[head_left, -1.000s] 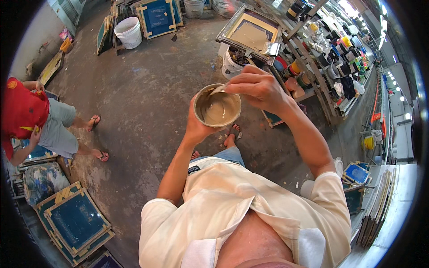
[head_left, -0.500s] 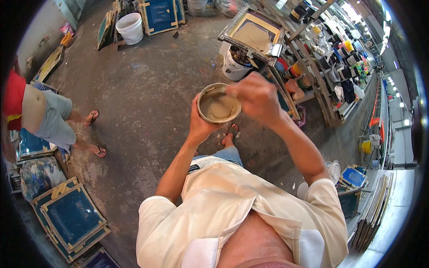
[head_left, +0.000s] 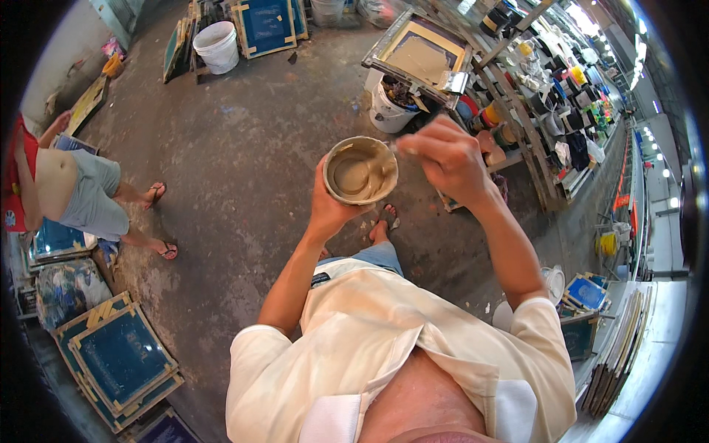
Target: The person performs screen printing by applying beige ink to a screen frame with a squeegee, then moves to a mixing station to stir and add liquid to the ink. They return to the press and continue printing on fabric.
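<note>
Left-hand fingers (head_left: pixel 320 183) gripped a round tub (head_left: pixel 369 201) of tan paste (head_left: pixel 351 176); whether curled right-hand fingers (head_left: pixel 432 145) held anything was unclear.

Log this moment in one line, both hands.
left hand: holds cup of tan paste | right hand: beside cup's right rim, grip blurred | around: white bucket, blue framed panel

tan paste (head_left: pixel 351 179), cream shirt (head_left: pixel 369 325), white bucket (head_left: pixel 216 50), grey shorts (head_left: pixel 92 196)
</note>
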`<state>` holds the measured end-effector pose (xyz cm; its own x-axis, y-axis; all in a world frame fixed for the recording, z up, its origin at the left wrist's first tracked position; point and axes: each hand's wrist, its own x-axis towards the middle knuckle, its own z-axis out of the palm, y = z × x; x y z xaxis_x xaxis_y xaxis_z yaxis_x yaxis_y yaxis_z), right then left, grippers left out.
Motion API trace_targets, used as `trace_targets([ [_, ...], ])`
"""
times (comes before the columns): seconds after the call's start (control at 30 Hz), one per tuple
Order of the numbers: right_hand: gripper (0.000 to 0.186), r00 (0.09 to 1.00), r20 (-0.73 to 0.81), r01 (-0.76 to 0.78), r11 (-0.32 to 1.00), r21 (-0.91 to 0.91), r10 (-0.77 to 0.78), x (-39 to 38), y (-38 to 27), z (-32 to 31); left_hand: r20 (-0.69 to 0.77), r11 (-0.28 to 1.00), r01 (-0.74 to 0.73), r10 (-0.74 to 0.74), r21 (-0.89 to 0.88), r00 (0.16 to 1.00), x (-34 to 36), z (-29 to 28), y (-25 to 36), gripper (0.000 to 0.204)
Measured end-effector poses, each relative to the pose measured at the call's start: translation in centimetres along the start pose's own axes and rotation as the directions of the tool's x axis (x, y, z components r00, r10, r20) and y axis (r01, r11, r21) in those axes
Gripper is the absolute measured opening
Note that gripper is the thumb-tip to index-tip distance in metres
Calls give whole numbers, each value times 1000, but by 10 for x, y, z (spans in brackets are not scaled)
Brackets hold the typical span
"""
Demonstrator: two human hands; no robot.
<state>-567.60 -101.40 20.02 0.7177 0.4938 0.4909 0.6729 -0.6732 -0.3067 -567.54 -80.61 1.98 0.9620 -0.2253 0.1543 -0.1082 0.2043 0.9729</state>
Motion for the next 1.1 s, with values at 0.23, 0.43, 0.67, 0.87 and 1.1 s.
trace_targets([
  [0.23,31,999,30,32,997,65,-34,-8,-2,0,6,999,-41,41,-20,999,6,-4,-3,113],
  [0.43,34,998,1,61,983,174,-62,-5,-15,6,71,997,-20,25,-72,997,14,4,-3,114],
  [0.67,33,999,-42,-27,994,108,32,-10,2,2,58,999,-22,25,-47,998,20,11,-10,114],
  [0.87,40,984,-175,-30,1000,0,30,-2,36,-7,86,1000,-1,-1,24,996,33,24,-2,113],
  [1.1,38,995,-66,81,976,202,-69,-1,54,-27,176,999,31,-29,-12,984,57,35,-16,114],
])
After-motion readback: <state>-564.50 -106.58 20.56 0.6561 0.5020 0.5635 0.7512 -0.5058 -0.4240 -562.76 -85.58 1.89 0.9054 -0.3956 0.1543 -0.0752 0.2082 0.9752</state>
